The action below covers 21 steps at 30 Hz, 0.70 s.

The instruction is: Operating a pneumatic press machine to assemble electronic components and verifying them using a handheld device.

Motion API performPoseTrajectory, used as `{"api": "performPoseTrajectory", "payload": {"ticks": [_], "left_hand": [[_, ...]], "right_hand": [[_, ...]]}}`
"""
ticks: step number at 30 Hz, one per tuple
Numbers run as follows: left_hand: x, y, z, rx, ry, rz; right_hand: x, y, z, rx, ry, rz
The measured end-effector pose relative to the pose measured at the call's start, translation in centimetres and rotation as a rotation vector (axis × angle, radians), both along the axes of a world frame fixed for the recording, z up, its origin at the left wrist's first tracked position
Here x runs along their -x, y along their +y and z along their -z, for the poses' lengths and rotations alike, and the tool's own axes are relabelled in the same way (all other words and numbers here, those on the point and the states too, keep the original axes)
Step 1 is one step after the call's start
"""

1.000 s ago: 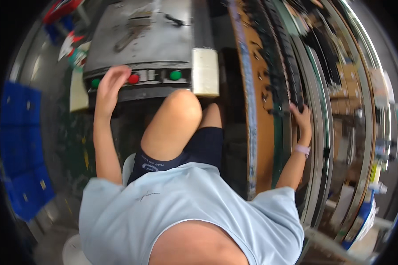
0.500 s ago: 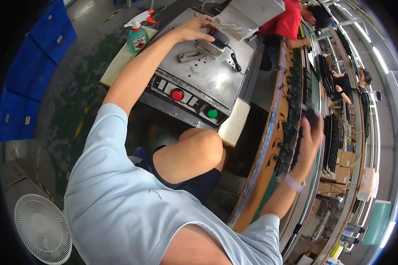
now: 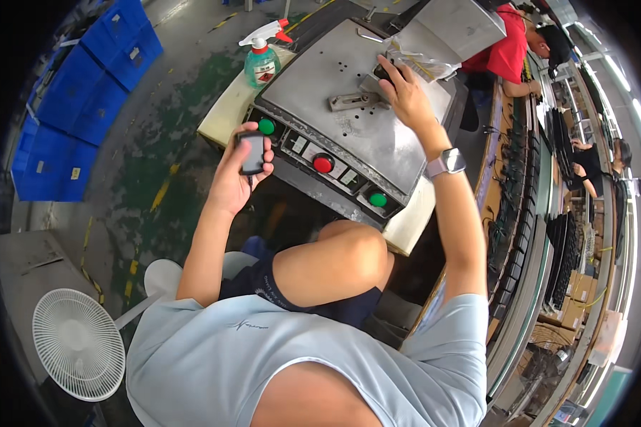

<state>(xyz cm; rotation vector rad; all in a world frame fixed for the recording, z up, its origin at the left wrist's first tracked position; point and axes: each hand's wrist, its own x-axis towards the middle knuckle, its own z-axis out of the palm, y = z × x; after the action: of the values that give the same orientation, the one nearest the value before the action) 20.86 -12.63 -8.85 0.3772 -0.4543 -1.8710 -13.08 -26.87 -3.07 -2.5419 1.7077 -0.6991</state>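
In your left hand (image 3: 233, 181), raised before the machine's button panel (image 3: 320, 162), sits a small dark part (image 3: 252, 153): flat, rectangular, round-cornered, with a greyish glossy face. Your fingers curl shut around its edges. Your right hand (image 3: 406, 96) reaches over the steel plate (image 3: 349, 85), fingers bent onto a dark piece (image 3: 383, 72) by the clear bag (image 3: 413, 64); whether it grips is unclear.

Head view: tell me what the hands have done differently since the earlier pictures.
The left hand has come off the machine top and now holds a small dark device in front of the button panel. The right hand has left the conveyor at the person's right and now rests on the machine top by a dark part. The spray bottle, fan and blue crates stayed put.
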Motion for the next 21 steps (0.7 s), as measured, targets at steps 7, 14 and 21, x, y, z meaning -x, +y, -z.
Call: {"api": "performPoseTrajectory", "payload": {"ticks": [7, 14, 21], "left_hand": [[0.9, -3.7, 4.5, 0.564, -1.156, -0.406], [6.5, -2.2, -3.9, 0.530, -0.642, -0.119], [15.8, 1.8, -14.3, 1.026, -0.759, 0.173]], "right_hand": [[1.1, 12.7, -2.5, -0.512, 0.403, 0.086], [-2.8, 21.1, -1.0, -0.038, -0.047, -0.001], [0.9, 26.0, -10.8, -0.238, -0.923, 0.046]]}}
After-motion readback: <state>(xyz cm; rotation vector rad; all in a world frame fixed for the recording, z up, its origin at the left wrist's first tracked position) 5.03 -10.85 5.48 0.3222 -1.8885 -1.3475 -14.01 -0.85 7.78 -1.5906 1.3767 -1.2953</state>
